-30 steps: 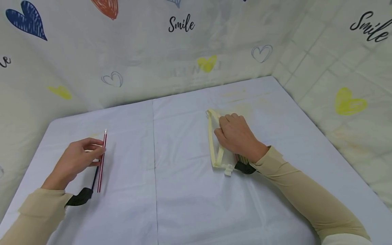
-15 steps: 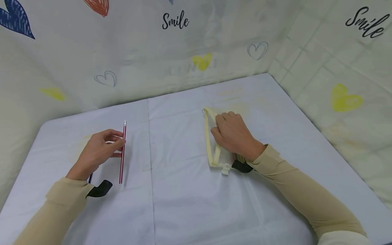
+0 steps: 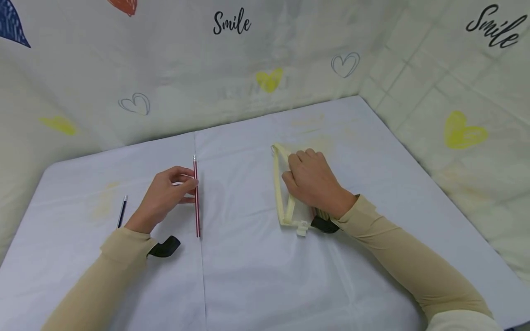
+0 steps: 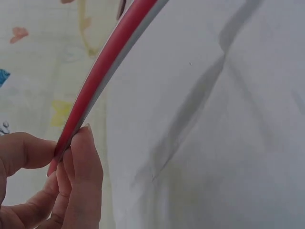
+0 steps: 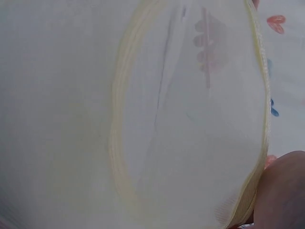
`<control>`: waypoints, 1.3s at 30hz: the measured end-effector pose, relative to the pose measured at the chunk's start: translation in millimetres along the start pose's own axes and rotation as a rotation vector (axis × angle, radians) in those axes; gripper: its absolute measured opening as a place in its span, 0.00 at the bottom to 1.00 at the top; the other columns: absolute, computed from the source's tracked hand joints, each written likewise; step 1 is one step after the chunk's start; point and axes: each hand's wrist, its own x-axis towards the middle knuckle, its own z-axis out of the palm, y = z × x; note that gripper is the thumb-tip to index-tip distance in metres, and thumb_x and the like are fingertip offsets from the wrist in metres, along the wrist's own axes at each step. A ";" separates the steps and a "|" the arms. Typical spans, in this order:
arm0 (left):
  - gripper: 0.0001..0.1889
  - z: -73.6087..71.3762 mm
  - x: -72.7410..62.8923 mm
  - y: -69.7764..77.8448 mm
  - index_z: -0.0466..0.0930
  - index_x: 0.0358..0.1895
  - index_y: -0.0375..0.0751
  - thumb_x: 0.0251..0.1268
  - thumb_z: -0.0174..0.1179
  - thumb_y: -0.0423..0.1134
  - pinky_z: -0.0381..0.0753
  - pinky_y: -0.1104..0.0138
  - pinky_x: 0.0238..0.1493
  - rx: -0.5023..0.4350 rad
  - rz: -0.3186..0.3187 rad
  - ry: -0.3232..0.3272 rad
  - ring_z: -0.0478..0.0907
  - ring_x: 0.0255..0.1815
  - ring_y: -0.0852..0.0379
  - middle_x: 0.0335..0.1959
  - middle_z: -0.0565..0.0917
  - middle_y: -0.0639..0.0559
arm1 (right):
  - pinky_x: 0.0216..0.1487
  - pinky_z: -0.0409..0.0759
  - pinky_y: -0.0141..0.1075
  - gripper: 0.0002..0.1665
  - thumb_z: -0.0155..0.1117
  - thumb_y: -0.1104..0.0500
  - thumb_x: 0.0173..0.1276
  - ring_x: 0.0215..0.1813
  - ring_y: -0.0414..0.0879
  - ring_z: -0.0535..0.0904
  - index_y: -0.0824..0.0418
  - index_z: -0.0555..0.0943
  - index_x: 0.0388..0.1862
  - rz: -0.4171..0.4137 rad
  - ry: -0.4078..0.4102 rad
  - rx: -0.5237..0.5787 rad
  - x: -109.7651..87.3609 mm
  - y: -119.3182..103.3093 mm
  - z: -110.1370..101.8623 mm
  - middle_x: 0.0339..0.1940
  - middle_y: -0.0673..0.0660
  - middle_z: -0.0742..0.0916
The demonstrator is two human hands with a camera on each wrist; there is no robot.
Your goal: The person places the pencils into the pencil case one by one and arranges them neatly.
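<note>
My left hand (image 3: pixel 167 195) pinches a red-and-white striped pencil (image 3: pixel 196 209) between thumb and fingers, held upright over the table's seam. In the left wrist view the same pencil (image 4: pixel 90 90) slants up from the fingertips. To the right, my right hand (image 3: pixel 312 181) grips the edge of a see-through zip pouch (image 3: pixel 278 193) with pale yellow trim and holds its mouth apart. The right wrist view shows the pouch's zip edge (image 5: pixel 265 95) beside a finger (image 5: pixel 283 191), with the pencil faintly visible through the sheer side. Striped pencil-like things (image 3: pixel 321 213) lie partly hidden under my right wrist.
A dark blue pencil (image 3: pixel 122 211) lies on the white table (image 3: pixel 244 276) behind my left forearm, partly covered by it. Printed cloth (image 3: pixel 178 69) walls the table's far and right sides. A white tag (image 3: pixel 302 229) sticks out from the pouch's near edge.
My left hand has carried the red striped pencil rightward, closer to the pouch, and the dark blue pencil's end now shows behind it. My right hand keeps its grip on the pouch.
</note>
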 end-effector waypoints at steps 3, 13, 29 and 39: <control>0.23 10.5 4.9 6.4 0.72 0.67 0.39 0.77 0.59 0.46 0.93 0.62 0.51 -0.034 0.013 -0.010 0.87 0.44 0.56 0.58 0.78 0.40 | 0.31 0.44 0.36 0.19 0.44 0.65 0.68 0.24 0.47 0.49 0.55 0.56 0.17 0.008 -0.002 0.006 0.1 -0.8 -0.2 0.19 0.49 0.55; 0.20 42.6 21.9 25.4 0.73 0.64 0.38 0.75 0.61 0.41 0.94 0.61 0.48 -0.249 0.043 -0.012 0.87 0.45 0.56 0.54 0.79 0.45 | 0.32 0.45 0.36 0.20 0.44 0.64 0.69 0.25 0.47 0.49 0.55 0.56 0.17 0.009 -0.015 0.008 0.8 -3.0 -1.1 0.19 0.50 0.56; 0.13 96.5 36.3 47.9 0.72 0.56 0.41 0.73 0.60 0.35 0.93 0.57 0.51 -0.606 0.067 -0.016 0.86 0.43 0.56 0.49 0.82 0.43 | 0.31 0.45 0.36 0.19 0.44 0.65 0.67 0.24 0.47 0.49 0.56 0.56 0.16 -0.010 0.013 0.016 1.5 -7.9 -3.9 0.19 0.49 0.55; 0.11 125.0 35.4 59.9 0.71 0.53 0.40 0.73 0.59 0.32 0.94 0.56 0.50 -0.747 0.085 -0.063 0.85 0.39 0.57 0.42 0.84 0.47 | 0.29 0.51 0.37 0.16 0.46 0.63 0.67 0.23 0.50 0.57 0.58 0.62 0.18 0.024 -0.023 -0.012 0.7 -8.6 -5.5 0.17 0.52 0.64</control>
